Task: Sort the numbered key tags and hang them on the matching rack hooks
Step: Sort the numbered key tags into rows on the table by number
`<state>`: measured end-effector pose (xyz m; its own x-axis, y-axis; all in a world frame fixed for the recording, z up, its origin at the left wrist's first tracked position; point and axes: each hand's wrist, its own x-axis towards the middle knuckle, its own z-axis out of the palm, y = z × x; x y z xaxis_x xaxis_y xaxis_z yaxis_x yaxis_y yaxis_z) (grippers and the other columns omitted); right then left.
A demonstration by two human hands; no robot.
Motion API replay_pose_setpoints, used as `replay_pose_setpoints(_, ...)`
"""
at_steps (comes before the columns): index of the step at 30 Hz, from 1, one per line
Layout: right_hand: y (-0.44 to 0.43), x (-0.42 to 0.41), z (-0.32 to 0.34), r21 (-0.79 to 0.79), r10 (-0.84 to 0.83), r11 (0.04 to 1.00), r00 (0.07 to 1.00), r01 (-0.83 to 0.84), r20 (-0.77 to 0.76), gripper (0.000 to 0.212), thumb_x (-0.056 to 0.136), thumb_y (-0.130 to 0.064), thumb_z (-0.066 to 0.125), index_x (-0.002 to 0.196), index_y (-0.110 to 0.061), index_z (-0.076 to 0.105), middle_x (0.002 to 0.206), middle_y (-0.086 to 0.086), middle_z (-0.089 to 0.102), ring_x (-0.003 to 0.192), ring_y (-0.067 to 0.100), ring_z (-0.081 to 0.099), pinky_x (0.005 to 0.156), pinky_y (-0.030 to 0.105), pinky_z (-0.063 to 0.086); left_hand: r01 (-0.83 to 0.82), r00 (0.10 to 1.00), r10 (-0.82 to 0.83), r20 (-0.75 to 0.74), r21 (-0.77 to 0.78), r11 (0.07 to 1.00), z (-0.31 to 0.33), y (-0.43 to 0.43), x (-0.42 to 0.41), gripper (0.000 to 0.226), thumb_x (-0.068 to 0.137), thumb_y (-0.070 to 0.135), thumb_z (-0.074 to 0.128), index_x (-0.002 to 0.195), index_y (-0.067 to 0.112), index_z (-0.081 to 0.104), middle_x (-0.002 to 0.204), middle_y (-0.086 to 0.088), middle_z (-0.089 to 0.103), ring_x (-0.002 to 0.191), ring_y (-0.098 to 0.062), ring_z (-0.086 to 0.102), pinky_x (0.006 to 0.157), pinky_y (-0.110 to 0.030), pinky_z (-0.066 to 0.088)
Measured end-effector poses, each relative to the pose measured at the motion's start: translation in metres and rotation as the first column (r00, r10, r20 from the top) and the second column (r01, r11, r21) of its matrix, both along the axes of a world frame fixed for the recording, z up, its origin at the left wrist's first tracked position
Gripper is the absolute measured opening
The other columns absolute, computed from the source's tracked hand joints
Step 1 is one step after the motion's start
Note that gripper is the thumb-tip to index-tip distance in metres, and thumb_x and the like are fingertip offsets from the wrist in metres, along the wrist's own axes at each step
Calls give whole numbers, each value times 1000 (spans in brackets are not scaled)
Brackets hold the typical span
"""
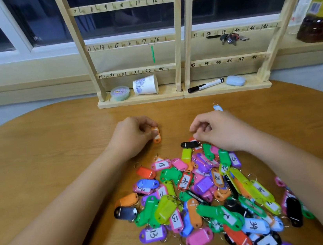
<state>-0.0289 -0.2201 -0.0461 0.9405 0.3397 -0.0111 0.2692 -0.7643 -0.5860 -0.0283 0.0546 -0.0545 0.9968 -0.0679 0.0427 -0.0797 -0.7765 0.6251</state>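
Left hand (132,138), just beyond the tag pile (203,195), fingers curled round an orange tag (156,137); right hand (221,133), fingers bent over the pile's far edge, hold undeterminable.

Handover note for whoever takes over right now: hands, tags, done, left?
Left hand grips an orange tag on the table. Right hand has curled fingers at a red tag on the pile's far edge; grip unclear.
Pile of tags lies loose in front of the rack; a blue tag lies apart.
Done: one green tag hangs between labels 17 and 18.
Left: nearly the whole pile.
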Motion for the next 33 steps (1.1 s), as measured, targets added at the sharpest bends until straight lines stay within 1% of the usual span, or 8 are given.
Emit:
replay_pose_setpoints(8,1,-1,4,-55,70,996,995,-74,-68,21,83,-48,87,95,-34,76,91,-11,70,75,-1,61,72,26,53,60,994,-65,86,62,996,-4,6,-4,20,92,34,81,111,38,75,93,15,68,90,0,61,74,-17,44)
replay_pose_setpoints(15,5,-2,-4,34,74,997,997,-74,-2,10,87,-31,86,87,-29,76,76,-13,69,68,-1,57,66,25,46,137,951,-136,278,17,990,-5,-11,-16,16,95,26,77,110,32,79,98,16,68,89,2,61,75,-5,38)
replay_pose_setpoints(20,-1,-3,3,331,79,939,996,-90,45,9,89,-23,86,90,-29,79,82,-10,67,72,4,56,67,16,43,165,980,-133,150,-225,960,0,-36,-33,19,105,41,63,104,30,78,86,11,77,76,-3,68,74,-27,52)
replay_pose_setpoints(23,4,-8,3,388,105,908,983,-155,149,19,88,-6,84,92,-24,79,92,-2,62,78,13,57,70,18,42,67,990,-126,-56,-602,796,6,-47,-41,24,108,36,62,101,20,78,83,-8,77,73,-21,69,73,-35,51)
replay_pose_setpoints(25,8,-11,4,395,105,901,973,-180,204,28,85,6,79,90,-22,79,95,0,62,80,17,58,71,24,45,26,984,-144,-106,-708,706,6,-49,-43,16,104,24,68,107,12,78,81,-12,77,71,-22,65,67,-31,48)
replay_pose_setpoints(28,9,-7,2,423,128,881,967,-213,219,32,84,12,75,89,-20,79,95,2,65,78,20,61,71,31,47,43,991,-123,-54,-743,668,3,-49,-42,11,98,8,74,108,5,77,84,-16,78,68,-9,68,63,-17,50)
replay_pose_setpoints(31,6,-5,0,477,148,854,976,-209,163,30,86,14,71,93,-15,78,95,6,70,84,30,65,76,49,53,76,995,-103,2,-689,721,3,-47,-44,11,98,5,72,107,8,79,89,-11,81,64,0,63,60,-13,47)
replay_pose_setpoints(33,3,-4,0,526,142,831,983,-182,117,29,87,16,67,94,-11,76,94,8,74,88,32,68,79,51,55,95,995,-96,35,-661,744,3,-48,-45,13,99,3,71,107,8,80,85,-4,80,60,5,59,57,-11,43)
